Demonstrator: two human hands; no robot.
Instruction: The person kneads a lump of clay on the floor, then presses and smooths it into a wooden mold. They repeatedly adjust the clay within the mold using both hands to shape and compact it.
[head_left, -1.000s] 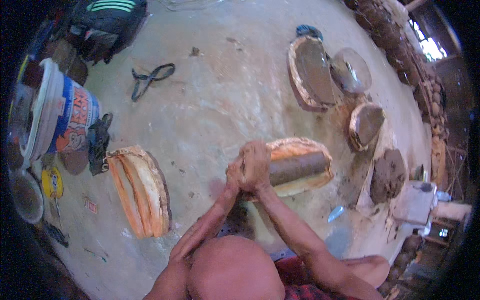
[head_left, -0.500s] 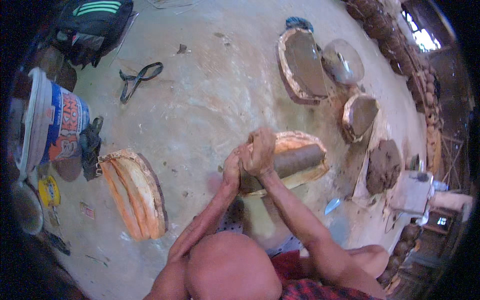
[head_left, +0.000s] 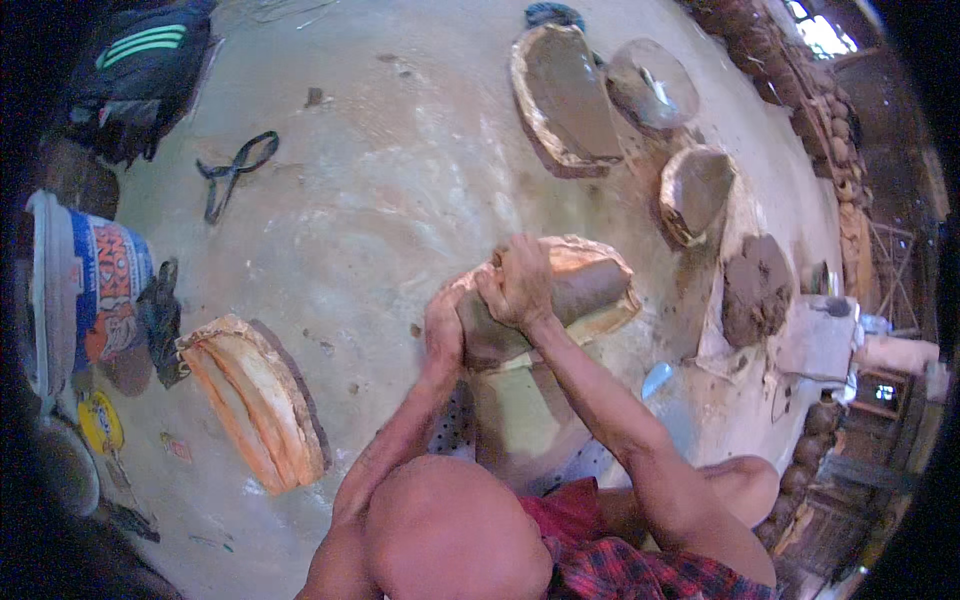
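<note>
A thick brown roll of wet clay (head_left: 560,300) lies at the centre of the view, slanting from its near end at about 8 o'clock up to its far end at about 2 o'clock. It rests in a curved, clay-crusted orange mould (head_left: 600,290) on the concrete floor (head_left: 400,200). The right hand (head_left: 518,283) lies over the top of the roll near its middle, fingers (head_left: 500,262) curled down and pressed against the clay. The left hand (head_left: 443,325) cups the roll's near end at 8 o'clock, fingers closed against the clay; their tips are hidden behind the roll. Both hands touch the roll, and its far half pokes out past the right hand.

At 8 o'clock from the roll, well apart, lies a pair of curved orange half-moulds (head_left: 255,400), side by side. Further out at 9 o'clock stands a white plastic bucket with an orange and blue label (head_left: 85,290), a dark rag (head_left: 160,315) just beside it. At 10 o'clock a black strap (head_left: 232,172) lies looped on the floor, and a dark backpack with green stripes (head_left: 135,75) sits beyond it. At 12 o'clock is a large mould filled with grey clay (head_left: 565,100), with a smaller filled mould (head_left: 695,190) at 2 o'clock and a lump of dark clay (head_left: 755,290) at 3 o'clock.
</note>
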